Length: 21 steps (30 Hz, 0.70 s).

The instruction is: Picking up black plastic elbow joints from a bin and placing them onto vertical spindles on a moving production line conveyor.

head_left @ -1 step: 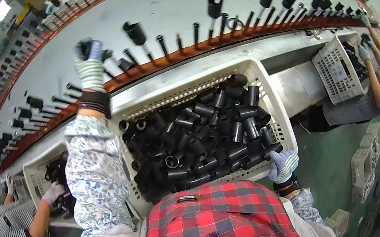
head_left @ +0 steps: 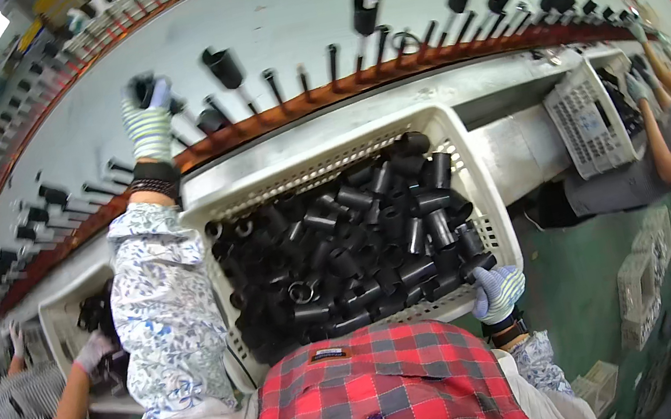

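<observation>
My left hand (head_left: pixel 148 127), in a striped knit glove, reaches out over the line of upright pegs. Its fingers are closed round a short black tube (head_left: pixel 141 88) at the pegs' height. Below it, a white plastic basket (head_left: pixel 465 134) holds a heap of loose black tubes (head_left: pixel 359 241). At the basket's near right corner my right hand (head_left: pixel 498 292), gloved alike, is closed over the rim. Its fingertips lie beside a black tube (head_left: pixel 478 264) at the edge of the heap; the grip is partly hidden.
A row of pegs along a brown-red rail (head_left: pixel 284 114) crosses in front, some topped with black tubes such as this one (head_left: pixel 223 68). Co-workers sit left and right at their own white baskets (head_left: pixel 583 124). More crates (head_left: pixel 638 292) stand on the green floor at right.
The pegs and the tubes on them have shifted left. My left hand has moved slightly left with its tube. My right hand stays at the basket's corner.
</observation>
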### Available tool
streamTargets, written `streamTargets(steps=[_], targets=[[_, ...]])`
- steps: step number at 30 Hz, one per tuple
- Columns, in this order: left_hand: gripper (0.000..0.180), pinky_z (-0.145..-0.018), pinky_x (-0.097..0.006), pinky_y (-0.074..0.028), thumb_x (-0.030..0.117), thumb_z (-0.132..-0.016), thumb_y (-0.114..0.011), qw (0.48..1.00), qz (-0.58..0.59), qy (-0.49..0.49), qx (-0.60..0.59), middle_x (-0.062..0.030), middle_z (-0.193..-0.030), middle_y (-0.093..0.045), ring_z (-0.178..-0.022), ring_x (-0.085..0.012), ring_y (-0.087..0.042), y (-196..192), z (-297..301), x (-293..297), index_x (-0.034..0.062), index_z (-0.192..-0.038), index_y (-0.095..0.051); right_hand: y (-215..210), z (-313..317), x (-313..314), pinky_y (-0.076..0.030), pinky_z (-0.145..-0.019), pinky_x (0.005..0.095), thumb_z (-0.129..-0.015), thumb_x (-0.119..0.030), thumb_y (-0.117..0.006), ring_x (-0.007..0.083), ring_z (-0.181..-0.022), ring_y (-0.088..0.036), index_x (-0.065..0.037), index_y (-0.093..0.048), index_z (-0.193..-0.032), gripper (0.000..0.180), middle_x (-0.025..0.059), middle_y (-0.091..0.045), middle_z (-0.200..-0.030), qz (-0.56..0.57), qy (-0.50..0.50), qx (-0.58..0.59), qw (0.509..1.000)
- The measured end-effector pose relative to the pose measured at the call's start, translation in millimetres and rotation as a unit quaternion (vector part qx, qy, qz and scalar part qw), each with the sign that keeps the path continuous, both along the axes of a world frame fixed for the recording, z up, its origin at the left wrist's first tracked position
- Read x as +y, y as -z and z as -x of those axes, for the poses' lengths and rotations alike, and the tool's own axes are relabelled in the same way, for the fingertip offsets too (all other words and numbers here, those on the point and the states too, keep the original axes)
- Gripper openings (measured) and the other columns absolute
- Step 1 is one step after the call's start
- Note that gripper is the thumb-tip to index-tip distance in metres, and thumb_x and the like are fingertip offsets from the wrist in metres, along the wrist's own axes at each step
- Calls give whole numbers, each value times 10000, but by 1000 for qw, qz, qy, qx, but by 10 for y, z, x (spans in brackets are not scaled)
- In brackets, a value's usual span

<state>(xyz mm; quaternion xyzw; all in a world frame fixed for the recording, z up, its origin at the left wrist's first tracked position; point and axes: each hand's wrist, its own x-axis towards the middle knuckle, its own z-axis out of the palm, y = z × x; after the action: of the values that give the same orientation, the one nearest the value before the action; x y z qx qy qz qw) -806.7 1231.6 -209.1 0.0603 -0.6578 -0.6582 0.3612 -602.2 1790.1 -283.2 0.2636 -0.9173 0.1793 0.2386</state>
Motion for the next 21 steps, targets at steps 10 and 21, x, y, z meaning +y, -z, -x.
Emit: streamTargets(steps=[10, 21], targets=[[351, -675, -227, -475, 56, -915, -616, 986, 139, -74, -44, 35, -882, -528, -765, -66, -487, 687, -8, -1406, 90, -1262, -576, -44, 44, -23, -381, -511, 427, -676, -247, -615, 260, -544, -520, -121, -621, -966, 316, 28, -505, -616, -29, -37, -44, 998], [662, -1081, -352, -349, 40, -861, -653, 981, 72, -177, -33, -144, -1388, -462, -1246, -234, -471, 621, -948, -311, 27, -1449, -347, -241, 94, -51, -436, -604, 455, -692, -173, -654, 283, -559, -576, -106, -639, -839, 162, 75, -553, -578, -30, -37, -86, 995]])
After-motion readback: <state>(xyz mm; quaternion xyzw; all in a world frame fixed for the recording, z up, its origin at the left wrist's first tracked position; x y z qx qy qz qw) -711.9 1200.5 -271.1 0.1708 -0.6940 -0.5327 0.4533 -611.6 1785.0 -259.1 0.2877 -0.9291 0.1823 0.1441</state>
